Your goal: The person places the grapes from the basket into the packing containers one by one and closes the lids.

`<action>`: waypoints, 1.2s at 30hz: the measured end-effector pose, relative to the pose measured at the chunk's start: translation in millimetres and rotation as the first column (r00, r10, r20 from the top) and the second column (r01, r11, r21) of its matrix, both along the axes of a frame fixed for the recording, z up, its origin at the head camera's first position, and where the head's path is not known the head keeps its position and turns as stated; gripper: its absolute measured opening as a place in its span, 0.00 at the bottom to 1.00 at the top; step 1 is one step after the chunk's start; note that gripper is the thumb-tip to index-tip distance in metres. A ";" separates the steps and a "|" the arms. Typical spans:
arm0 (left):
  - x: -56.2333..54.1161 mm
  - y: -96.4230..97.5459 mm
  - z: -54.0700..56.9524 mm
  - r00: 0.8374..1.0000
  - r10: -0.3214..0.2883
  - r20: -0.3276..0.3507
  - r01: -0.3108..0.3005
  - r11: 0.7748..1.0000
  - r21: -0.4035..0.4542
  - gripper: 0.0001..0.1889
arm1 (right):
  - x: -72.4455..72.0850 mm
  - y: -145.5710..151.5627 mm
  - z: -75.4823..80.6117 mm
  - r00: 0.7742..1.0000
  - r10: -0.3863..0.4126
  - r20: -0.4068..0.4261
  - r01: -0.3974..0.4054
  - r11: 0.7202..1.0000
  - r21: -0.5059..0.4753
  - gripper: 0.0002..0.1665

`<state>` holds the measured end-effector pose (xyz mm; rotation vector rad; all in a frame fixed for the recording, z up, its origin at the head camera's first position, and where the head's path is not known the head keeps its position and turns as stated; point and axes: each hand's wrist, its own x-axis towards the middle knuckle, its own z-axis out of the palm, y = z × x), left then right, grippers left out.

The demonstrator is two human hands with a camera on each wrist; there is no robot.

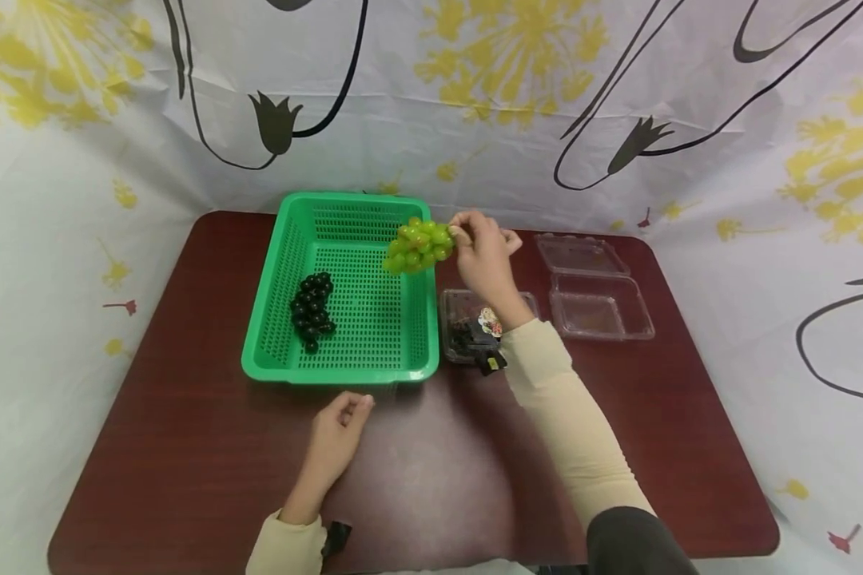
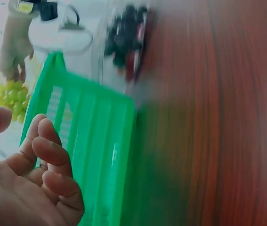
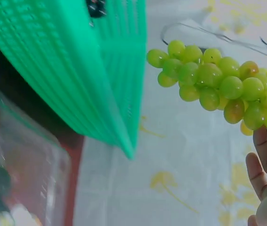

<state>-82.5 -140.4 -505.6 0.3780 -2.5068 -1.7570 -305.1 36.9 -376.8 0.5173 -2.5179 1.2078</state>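
A bunch of green grapes [image 1: 419, 246] hangs over the right side of a green plastic basket [image 1: 431, 335], pinched at one end by my right hand [image 1: 483, 255]. In the right wrist view the green grapes [image 3: 218, 84] fill the upper right, close to the fingers [image 3: 265, 150]. Inside the basket, toward its left wall, lies a bunch of dark grapes [image 1: 312, 311]. My left hand [image 1: 336, 435] is just in front of the basket's near rim, fingers loosely bent and holding nothing. The left wrist view shows that hand [image 2: 34, 174] beside the basket's outer wall [image 2: 95, 146].
Right of the basket stands a clear plastic box [image 1: 456, 299] with dark grapes in it, partly hidden by my right wrist. Farther right an open clear box [image 1: 600, 307] lies with its lid [image 1: 582, 254] folded back. A patterned cloth [image 1: 403, 104] rises behind the table [image 1: 208, 447].
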 end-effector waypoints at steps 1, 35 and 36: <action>-1.8 5.2 -0.2 1.000 -0.028 0.006 0.028 0.999 0.046 0.12 | -0.7 6.7 3.9 1.000 -0.012 -0.006 0.012 1.000 -0.021 0.10; -100.0 210.3 -19.6 0.747 -0.527 0.406 -0.007 0.604 0.797 0.23 | 2.5 252.3 -43.3 0.863 -0.472 0.179 0.461 0.881 0.103 0.11; -101.5 216.1 -20.2 0.743 -0.534 0.404 -0.007 0.597 0.802 0.23 | 0.8 255.2 -47.2 0.860 -0.475 0.187 0.461 0.880 0.116 0.12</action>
